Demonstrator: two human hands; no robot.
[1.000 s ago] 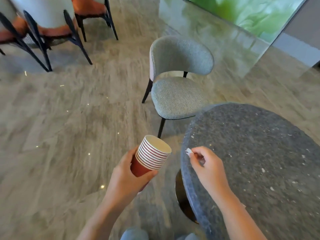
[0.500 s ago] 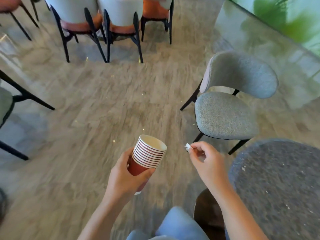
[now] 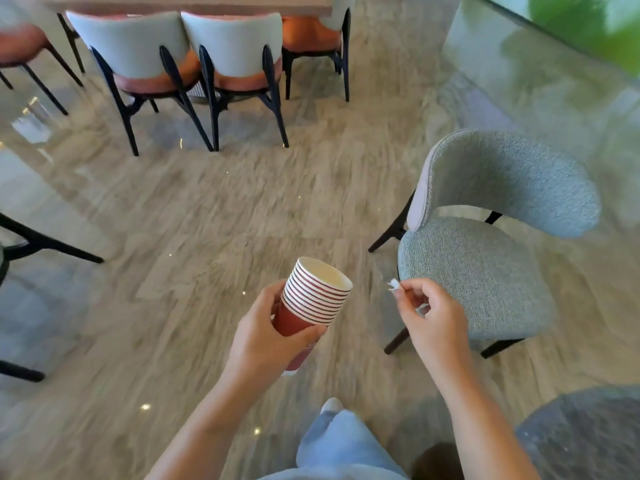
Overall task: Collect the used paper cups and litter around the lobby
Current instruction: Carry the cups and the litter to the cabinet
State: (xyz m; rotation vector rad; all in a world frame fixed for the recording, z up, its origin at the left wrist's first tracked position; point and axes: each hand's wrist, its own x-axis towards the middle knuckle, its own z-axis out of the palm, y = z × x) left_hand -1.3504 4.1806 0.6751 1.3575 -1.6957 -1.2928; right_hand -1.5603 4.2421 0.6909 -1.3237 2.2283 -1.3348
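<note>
Above the floor (image 3: pixel 173 220), the left hand (image 3: pixel 263 344) gripped a stack of cups (image 3: pixel 311 299) (mouth tilted toward the right), while the right hand (image 3: pixel 433 320) pinched a paper scrap (image 3: pixel 394 284) just beside it, near the grey chair (image 3: pixel 485 244).

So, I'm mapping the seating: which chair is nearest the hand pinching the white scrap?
The grey fabric chair with black legs, just beyond the right hand; the orange-seated, white-backed chairs stand far across the floor.
</note>
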